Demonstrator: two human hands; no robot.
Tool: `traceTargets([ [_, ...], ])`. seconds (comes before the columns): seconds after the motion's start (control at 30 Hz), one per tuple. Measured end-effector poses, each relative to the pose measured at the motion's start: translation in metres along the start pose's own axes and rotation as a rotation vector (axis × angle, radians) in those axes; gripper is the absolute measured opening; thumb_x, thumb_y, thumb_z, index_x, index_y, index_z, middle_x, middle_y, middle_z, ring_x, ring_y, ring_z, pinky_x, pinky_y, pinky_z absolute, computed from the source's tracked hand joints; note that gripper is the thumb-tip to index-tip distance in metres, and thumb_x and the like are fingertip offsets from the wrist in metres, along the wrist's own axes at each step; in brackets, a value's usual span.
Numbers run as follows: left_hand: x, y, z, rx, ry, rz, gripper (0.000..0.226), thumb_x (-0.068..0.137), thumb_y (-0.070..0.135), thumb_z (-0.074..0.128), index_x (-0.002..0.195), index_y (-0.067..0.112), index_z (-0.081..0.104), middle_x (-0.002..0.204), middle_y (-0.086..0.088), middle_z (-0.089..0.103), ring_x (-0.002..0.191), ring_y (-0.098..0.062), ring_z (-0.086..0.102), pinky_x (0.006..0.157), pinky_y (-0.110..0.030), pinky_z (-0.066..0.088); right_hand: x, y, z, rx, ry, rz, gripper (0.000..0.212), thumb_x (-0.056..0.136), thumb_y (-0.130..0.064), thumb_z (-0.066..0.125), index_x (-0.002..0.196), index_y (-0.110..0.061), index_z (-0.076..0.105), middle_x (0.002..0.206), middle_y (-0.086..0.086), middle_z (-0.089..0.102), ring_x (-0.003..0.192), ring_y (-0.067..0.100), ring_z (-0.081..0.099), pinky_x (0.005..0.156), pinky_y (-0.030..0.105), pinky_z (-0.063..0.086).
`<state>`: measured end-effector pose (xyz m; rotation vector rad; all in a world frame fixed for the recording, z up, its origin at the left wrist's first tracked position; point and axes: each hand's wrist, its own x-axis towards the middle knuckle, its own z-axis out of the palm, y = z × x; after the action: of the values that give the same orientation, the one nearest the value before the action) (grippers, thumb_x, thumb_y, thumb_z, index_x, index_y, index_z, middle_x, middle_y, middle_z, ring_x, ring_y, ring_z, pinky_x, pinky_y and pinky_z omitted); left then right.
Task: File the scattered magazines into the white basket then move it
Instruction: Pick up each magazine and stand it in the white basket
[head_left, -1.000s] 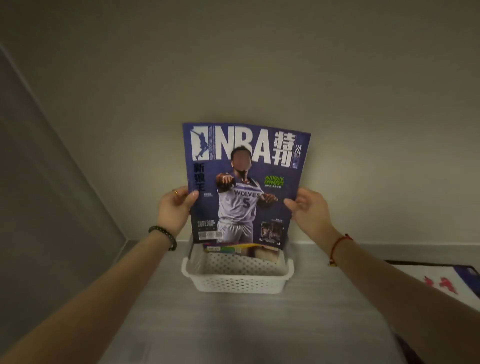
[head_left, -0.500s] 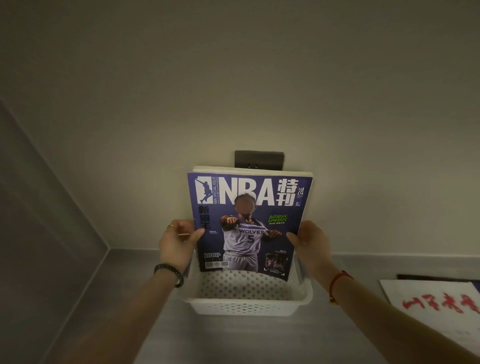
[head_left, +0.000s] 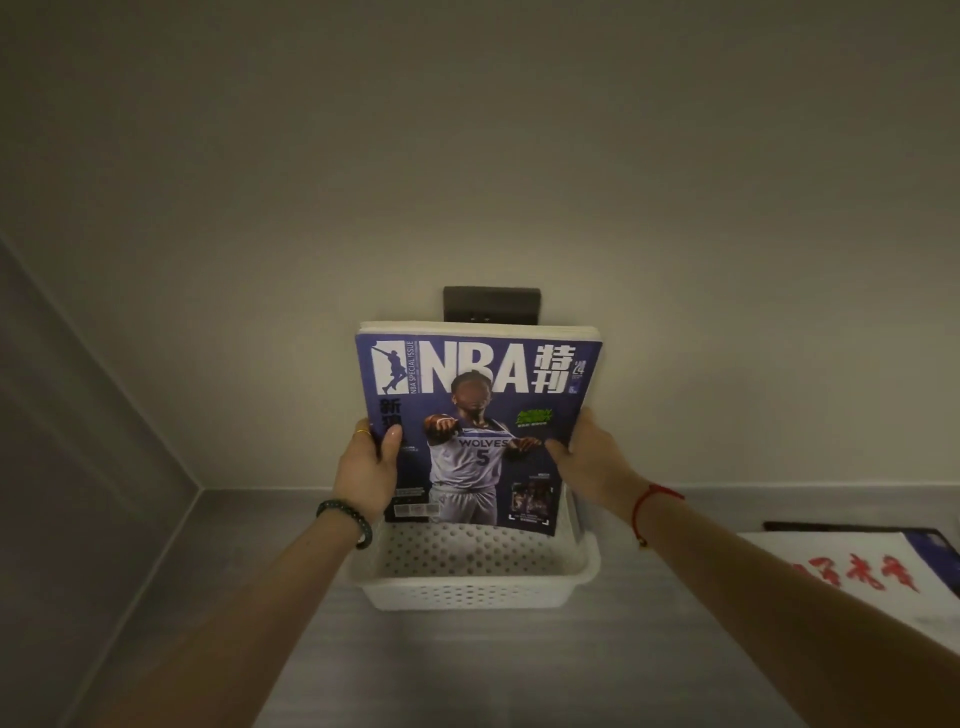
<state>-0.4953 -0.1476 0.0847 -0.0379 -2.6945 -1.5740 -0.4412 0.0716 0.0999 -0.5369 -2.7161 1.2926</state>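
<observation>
Only page edges (head_left: 478, 328) behind NBA magazine (head_left: 483, 410)

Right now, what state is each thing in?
white basket: on the table, front part unfilled.
NBA magazine: upright, lower edge inside the basket, held at both sides.
magazines behind it: upright in the basket.
left hand: grips the NBA magazine's left edge.
right hand: grips its right edge.
white magazine: flat on the table, outside the basket.

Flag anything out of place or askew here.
One white magazine with red characters lies flat at the right, outside the white basket. The NBA magazine stands upright in it, held by left hand and right hand.
</observation>
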Motion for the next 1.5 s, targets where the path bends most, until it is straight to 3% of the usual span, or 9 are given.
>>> traceTargets([
  [0.2,-0.035,0.018,0.004,-0.217,0.079,-0.031,0.035,0.092,0.015,0.045,0.122,-0.004,0.041,0.128,-0.024,0.050,0.117,-0.041,0.049,0.099,-0.043,0.041,-0.042,0.021,-0.032,-0.020,-0.119,0.043,0.069,0.088,-0.018,0.054,0.143,-0.010,0.013,0.145,0.014,0.034,0.128,0.030,0.040,0.103,0.037,0.038],
  [0.4,-0.108,0.038,0.022,-0.131,0.106,0.110,0.043,0.093,0.023,0.043,0.131,0.004,0.035,0.134,-0.023,0.043,0.124,-0.036,0.042,0.106,-0.050,0.033,-0.128,0.091,-0.109,0.104,-0.079,0.063,0.063,0.085,-0.015,0.059,0.139,-0.019,0.026,0.131,0.005,0.043,0.102,0.019,0.053,0.075,0.029,0.048],
  [0.67,-0.259,0.079,0.147,-0.192,-0.397,0.112,0.048,0.092,0.025,0.042,0.137,0.015,0.031,0.144,-0.005,0.035,0.118,-0.011,0.039,0.096,-0.026,0.031,-0.244,0.199,-0.249,0.194,0.228,0.218,0.054,0.081,-0.011,0.064,0.129,-0.010,0.040,0.115,0.009,0.055,0.099,0.019,0.056,0.082,0.023,0.051],
  [0.83,-0.331,0.110,0.228,-0.252,-0.704,0.112,0.038,0.093,0.013,0.040,0.130,0.019,0.038,0.127,-0.002,0.050,0.103,0.005,0.054,0.085,-0.008,0.043,-0.311,0.262,-0.302,0.405,0.356,0.411,0.043,0.083,-0.019,0.061,0.123,-0.020,0.044,0.109,0.003,0.058,0.099,0.020,0.058,0.089,0.043,0.047],
  [0.93,-0.359,0.120,0.269,-0.221,-0.871,0.062,0.046,0.093,0.020,0.042,0.137,0.013,0.031,0.136,-0.003,0.042,0.124,-0.016,0.046,0.104,-0.027,0.040,-0.347,0.297,-0.317,0.553,0.421,0.563,0.049,0.085,-0.026,0.058,0.129,-0.015,0.041,0.119,0.009,0.057,0.103,0.024,0.056,0.090,0.040,0.048],
  [1.07,-0.395,0.127,0.315,-0.268,-1.048,0.077,0.032,0.091,0.018,0.046,0.121,0.029,0.044,0.127,0.011,0.049,0.123,-0.015,0.045,0.097,-0.017,0.044,-0.391,0.335,-0.314,0.730,0.506,0.821,0.058,0.086,-0.034,0.055,0.134,-0.008,0.035,0.130,0.019,0.048,0.116,0.034,0.048,0.100,0.048,0.042],
  [1.13,-0.411,0.131,0.335,-0.202,-1.148,0.022,0.038,0.092,0.026,0.046,0.128,0.028,0.035,0.137,0.002,0.044,0.126,-0.017,0.042,0.105,-0.036,0.041,-0.406,0.345,-0.301,0.834,0.557,0.961,0.062,0.086,-0.034,0.054,0.136,-0.004,0.033,0.131,0.022,0.046,0.119,0.037,0.044,0.102,0.051,0.039],
  [1.33,-0.441,0.120,0.375,0.301,-1.197,0.373,0.063,0.091,0.041,0.041,0.144,0.025,0.011,0.153,0.007,0.017,0.139,-0.009,0.019,0.113,-0.025,0.017,-0.410,0.363,-0.280,1.091,0.721,1.033,0.047,0.087,-0.023,0.056,0.125,0.001,0.042,0.121,0.015,0.053,0.114,0.032,0.048,0.100,0.055,0.037],
  [1.5,-0.445,0.114,0.379,0.431,-1.163,0.498,0.066,0.091,0.043,0.040,0.144,0.030,0.003,0.155,0.012,0.004,0.141,-0.007,0.005,0.107,-0.019,0.005,-0.393,0.374,-0.282,1.211,0.755,1.002,0.016,0.086,-0.009,0.056,0.101,-0.002,0.056,0.099,0.016,0.064,0.078,0.027,0.060,0.067,0.038,0.050],
])
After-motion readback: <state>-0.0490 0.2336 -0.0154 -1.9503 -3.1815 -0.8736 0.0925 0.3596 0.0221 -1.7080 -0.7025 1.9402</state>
